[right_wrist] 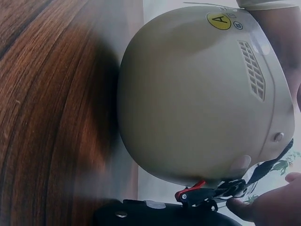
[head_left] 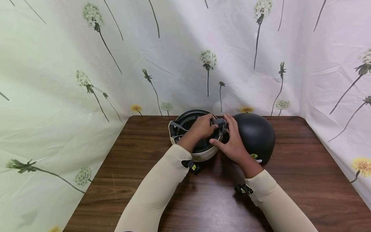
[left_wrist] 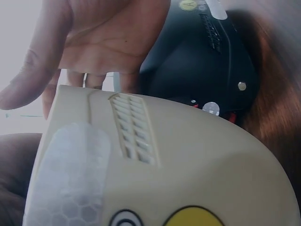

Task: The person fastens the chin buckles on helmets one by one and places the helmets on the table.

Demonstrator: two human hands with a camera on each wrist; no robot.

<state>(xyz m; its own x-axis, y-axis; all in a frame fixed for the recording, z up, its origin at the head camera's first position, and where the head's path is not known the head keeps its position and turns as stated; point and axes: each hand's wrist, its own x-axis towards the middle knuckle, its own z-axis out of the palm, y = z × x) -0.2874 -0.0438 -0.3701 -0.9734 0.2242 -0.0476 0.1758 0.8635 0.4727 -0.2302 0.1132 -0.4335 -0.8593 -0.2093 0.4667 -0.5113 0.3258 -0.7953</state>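
A cream helmet (head_left: 203, 157) lies upside down on the table, its dark lining facing up. My left hand (head_left: 201, 127) reaches over its opening and pinches a grey strap (head_left: 219, 121) at the right rim. Beside that rim is my right hand (head_left: 233, 141), fingers extended by the strap and thumb held apart. In the right wrist view, a buckle with a red lever (right_wrist: 193, 187) hangs outside the cream shell, near the right thumb (right_wrist: 242, 207). Much of the strap is hidden by the hands.
Right of the cream helmet, a black helmet (head_left: 256, 137) rests dome up, close against it. The brown wooden table (head_left: 220, 199) ends just behind both helmets, at a flower-printed curtain (head_left: 185, 71). Another strap (head_left: 179, 126) crosses the cream helmet's left side.
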